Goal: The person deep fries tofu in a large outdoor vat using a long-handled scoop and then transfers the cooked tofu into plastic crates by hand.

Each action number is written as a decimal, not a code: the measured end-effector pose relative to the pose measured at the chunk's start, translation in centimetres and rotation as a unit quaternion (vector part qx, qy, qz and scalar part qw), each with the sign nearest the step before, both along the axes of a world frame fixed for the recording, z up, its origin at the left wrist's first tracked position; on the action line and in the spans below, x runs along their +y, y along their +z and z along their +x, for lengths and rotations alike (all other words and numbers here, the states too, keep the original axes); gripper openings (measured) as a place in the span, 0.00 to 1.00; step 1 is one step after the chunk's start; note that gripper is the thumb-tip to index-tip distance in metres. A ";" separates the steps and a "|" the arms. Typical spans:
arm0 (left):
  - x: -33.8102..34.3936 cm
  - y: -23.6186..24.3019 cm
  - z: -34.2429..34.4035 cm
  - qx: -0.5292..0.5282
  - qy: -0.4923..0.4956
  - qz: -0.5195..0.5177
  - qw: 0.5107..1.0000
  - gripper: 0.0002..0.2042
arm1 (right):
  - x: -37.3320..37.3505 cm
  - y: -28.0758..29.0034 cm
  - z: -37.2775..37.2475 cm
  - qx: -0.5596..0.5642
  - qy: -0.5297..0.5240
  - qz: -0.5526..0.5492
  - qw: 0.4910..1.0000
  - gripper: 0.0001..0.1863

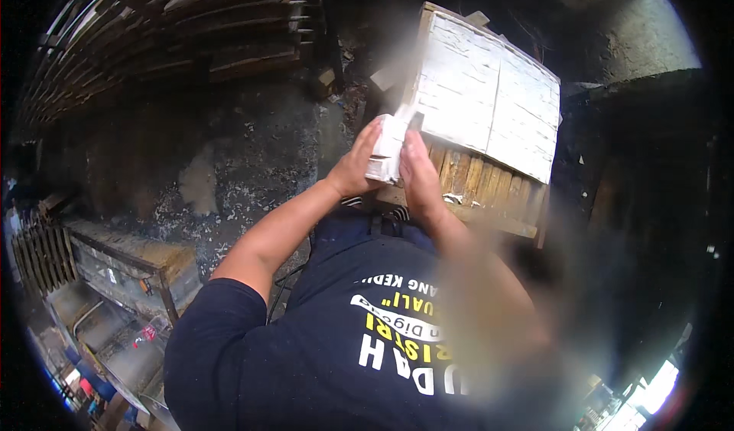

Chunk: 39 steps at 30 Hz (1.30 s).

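Note:
Between my two hands is a small stack of white blocks (388, 146), with dark seams between its pieces. My left hand (354, 160) presses its fingers against the left side of the stack. On the other side, my right hand (420, 172) lies along it with the fingers close together. Just right of the hands, a broad white slab (489, 87), scored with short dark lines in rows and split by one long seam, lies on a wooden slatted board (489, 186). Blur covers part of my right forearm.
Stacked wooden racks (252, 41) stand at the far left. A worn wooden-edged trough (130, 251) is at the lower left, beside basins (126, 347). The dark floor (237, 194) has white scraps scattered on it. A pale wall (650, 33) rises at the far right.

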<state>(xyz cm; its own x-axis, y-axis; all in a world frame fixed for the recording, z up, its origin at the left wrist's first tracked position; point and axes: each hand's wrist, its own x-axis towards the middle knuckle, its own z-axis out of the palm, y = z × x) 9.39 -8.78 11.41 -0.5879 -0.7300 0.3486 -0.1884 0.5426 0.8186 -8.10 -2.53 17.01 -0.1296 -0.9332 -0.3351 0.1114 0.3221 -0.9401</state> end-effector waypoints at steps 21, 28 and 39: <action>4.3 7.7 -11.6 0.094 -0.085 0.125 0.984 0.40 | 9.4 -1.6 -10.6 -0.541 -0.147 -0.029 0.828 0.32; 5.6 9.3 -15.3 -0.102 -0.108 0.097 0.984 0.38 | 8.5 3.6 -7.5 -0.349 -0.252 0.080 0.899 0.29; 2.6 17.6 -18.1 -0.053 -0.165 0.149 0.974 0.35 | 14.5 9.8 -21.1 -0.416 -0.370 -0.131 0.820 0.24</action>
<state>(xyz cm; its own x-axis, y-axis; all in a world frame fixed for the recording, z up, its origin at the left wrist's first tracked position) -8.72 -6.16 29.04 -0.8281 -0.5556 0.0753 -0.1359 0.3293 0.9344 -29.23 11.95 26.85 -0.5213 -0.7559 -0.3961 0.8235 -0.3237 -0.4660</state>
